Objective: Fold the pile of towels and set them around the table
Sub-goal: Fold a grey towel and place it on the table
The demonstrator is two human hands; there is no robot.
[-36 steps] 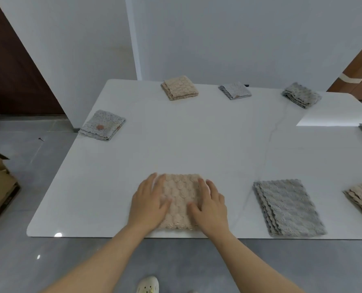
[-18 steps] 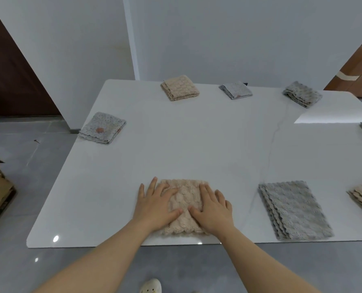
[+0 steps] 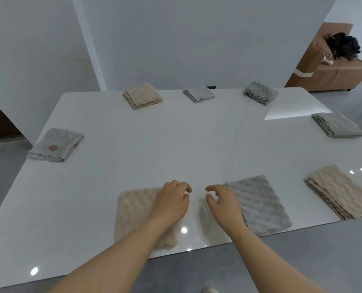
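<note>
A folded beige towel lies flat at the near edge of the white table. My left hand hovers over its right side with fingers loosely curled, holding nothing. My right hand is lifted just right of it, fingers relaxed and empty, over the left edge of a folded grey towel. Several other folded towels ring the table: beige at near right, grey at right, grey, pale grey and beige along the far edge, and a light grey one at left.
A white wall stands behind the table. A brown cardboard box with dark stuff on it sits on the floor at far right. Grey floor runs along the near edge, with a shoe tip below.
Both hands have lifted off the beige towel they were pressing and moved right. The view has swung right, showing more of the table's right side.
</note>
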